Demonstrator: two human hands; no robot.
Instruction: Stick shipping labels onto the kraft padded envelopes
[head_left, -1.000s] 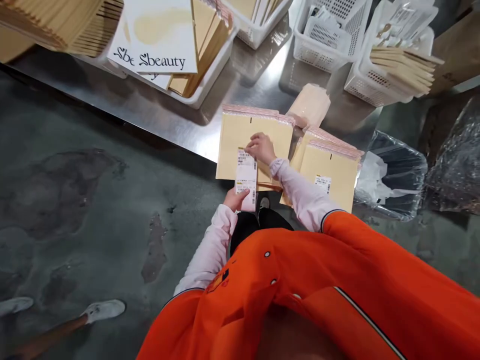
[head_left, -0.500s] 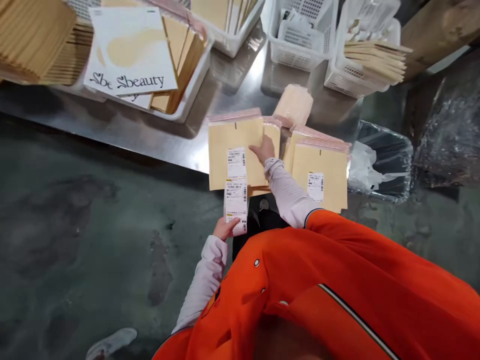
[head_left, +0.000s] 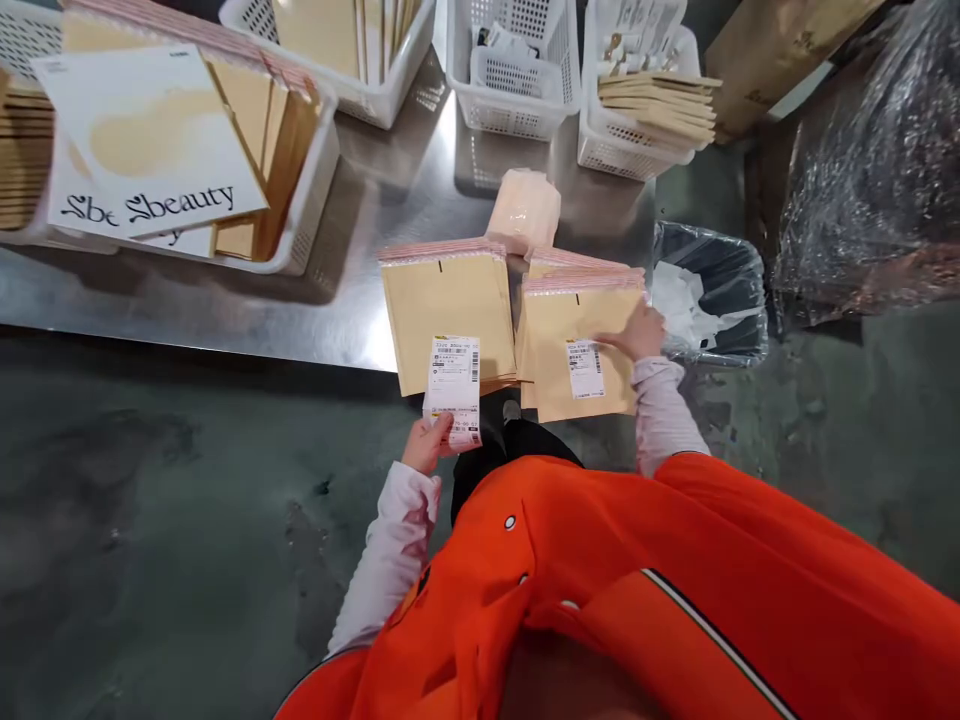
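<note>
At the steel tabletop's front edge (head_left: 337, 354), our left grip (head_left: 429, 442) pinches white oblong paper labels (head_left: 453, 375), our right grip (head_left: 642, 332) a square beige paper mailer (head_left: 553, 345), best kept flat.

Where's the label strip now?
In the head view, left of centre, the label strip is in the left hand, partly overlapping the left envelope stack.

Packing room: steel table (head_left: 416, 185), plastic baskets (head_left: 514, 118), mailing envelopes (head_left: 442, 300).
</note>
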